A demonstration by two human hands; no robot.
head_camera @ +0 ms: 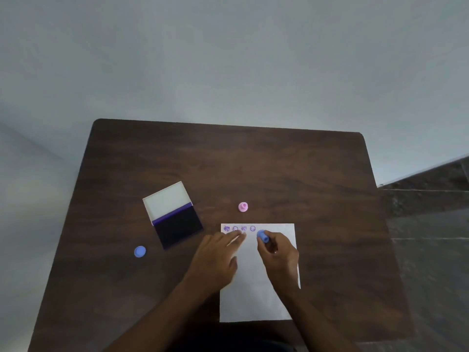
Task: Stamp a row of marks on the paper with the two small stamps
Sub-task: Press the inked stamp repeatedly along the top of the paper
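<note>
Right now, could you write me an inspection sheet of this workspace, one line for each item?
Surface: dark wooden table, paper lying near its front edge.
Job's things: four purple marks in a row along the paper's top edge; blue stamp in the right hand; pink stamp standing behind the paper; open ink pad to the left.
Clutter: blue cap left of the ink pad.
Grips: left hand flat, fingers pressing the paper; right hand pinching the blue stamp.
Cables: nothing seen.
Surroundings: pale wall, dark floor at right.
</note>
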